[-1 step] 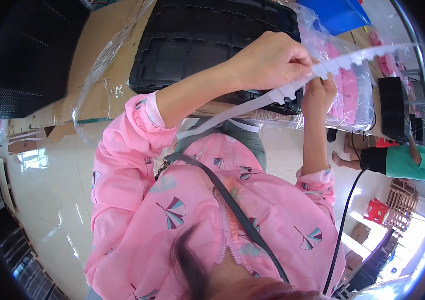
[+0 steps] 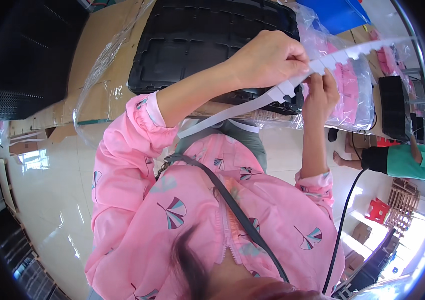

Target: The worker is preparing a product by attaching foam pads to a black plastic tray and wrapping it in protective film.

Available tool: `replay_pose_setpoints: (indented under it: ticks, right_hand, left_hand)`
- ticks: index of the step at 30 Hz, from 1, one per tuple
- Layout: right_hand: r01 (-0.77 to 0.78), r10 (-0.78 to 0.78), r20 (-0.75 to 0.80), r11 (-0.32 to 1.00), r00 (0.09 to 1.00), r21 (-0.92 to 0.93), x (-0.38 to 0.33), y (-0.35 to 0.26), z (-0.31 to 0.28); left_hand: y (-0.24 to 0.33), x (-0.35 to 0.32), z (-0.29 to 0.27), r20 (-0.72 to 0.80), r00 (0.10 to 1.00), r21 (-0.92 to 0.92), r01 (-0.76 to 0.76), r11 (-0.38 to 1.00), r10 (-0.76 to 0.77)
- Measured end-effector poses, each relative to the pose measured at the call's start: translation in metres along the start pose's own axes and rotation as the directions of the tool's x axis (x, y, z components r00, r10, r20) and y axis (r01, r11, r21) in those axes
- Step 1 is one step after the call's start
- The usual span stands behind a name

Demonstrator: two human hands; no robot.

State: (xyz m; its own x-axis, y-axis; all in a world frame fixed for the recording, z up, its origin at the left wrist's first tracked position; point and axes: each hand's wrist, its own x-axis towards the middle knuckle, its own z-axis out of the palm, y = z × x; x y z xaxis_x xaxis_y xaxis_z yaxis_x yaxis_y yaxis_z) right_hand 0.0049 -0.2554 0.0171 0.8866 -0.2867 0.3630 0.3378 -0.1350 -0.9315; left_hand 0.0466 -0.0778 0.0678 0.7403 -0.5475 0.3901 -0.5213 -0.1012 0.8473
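Note:
A long white strip [image 2: 246,106] with small tabs along one edge runs across both hands, from near my left sleeve up to the far right. My left hand [image 2: 274,59] pinches it near the middle between thumb and fingers. Just right of that, my right hand [image 2: 321,95] holds the strip from below with its fingertips; whether a loose tab is between them is too small to see. Behind my left hand lies a black plastic tray [image 2: 182,47] with a grid of raised panels, on the table.
Brown cardboard [image 2: 100,55] covers the table under clear film. Pink pieces [image 2: 346,92] in a clear plastic bag lie right of the tray. A blue bin [image 2: 332,14] stands at the far right. Another person in a green top [image 2: 410,161] is off to the right.
My right hand has shifted slightly, its fingers now higher against the strip. The strip's far right end has risen a little and moved left. My left hand keeps its pinch.

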Motion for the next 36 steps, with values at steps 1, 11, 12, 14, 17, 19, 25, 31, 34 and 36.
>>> replay_pose_setpoints:
  ticks: [1,11,12,14,17,19,25,31,34,36]
  right_hand:
    - [0.125,-0.128,-0.024,0.986,0.991,-0.109,-0.009,-0.008,0.001]
    - [0.506,-0.510,0.096,0.780,0.855,-0.367,-0.017,-0.008,0.013]
    - [0.502,-0.511,0.081,0.783,0.856,-0.368,-0.017,-0.006,0.012]
    - [0.550,-0.570,0.095,0.717,0.816,-0.428,-0.013,-0.006,0.012]
    - [0.632,-0.660,0.138,0.605,0.738,-0.484,-0.007,-0.004,0.012]
    - [0.674,-0.704,0.162,0.548,0.691,-0.495,-0.004,-0.003,0.011]
    - [0.753,-0.744,0.242,0.487,0.623,-0.442,0.004,-0.003,0.012]
    - [0.542,-0.540,0.139,0.722,0.830,-0.431,0.022,-0.022,0.009]
    - [0.255,-0.247,0.072,0.875,0.966,-0.412,0.075,-0.016,0.008]
    - [0.070,-0.004,0.247,0.963,0.969,-0.262,0.113,-0.009,0.027]
  left_hand:
    - [-0.001,0.002,0.002,-0.013,0.999,0.011,0.045,0.999,-0.045]
    - [-0.011,0.017,0.022,-0.123,0.986,-0.076,0.100,0.992,-0.109]
    - [-0.010,0.017,0.022,-0.124,0.985,-0.069,0.110,0.992,-0.118]
    - [-0.010,0.019,0.023,-0.125,0.983,-0.055,0.129,0.990,-0.135]
    - [-0.011,0.022,0.024,-0.133,0.978,-0.042,0.158,0.987,-0.162]
    - [-0.013,0.023,0.025,-0.138,0.974,-0.033,0.179,0.983,-0.182]
    - [-0.020,0.026,0.022,-0.135,0.963,-0.083,0.223,0.971,-0.232]
    - [-0.031,0.028,0.000,-0.246,0.940,-0.158,0.200,0.967,-0.235]
    - [-0.023,0.026,-0.013,-0.223,0.958,-0.160,0.145,0.976,-0.179]
    - [-0.016,0.022,-0.019,-0.138,0.978,-0.244,0.121,0.962,-0.158]
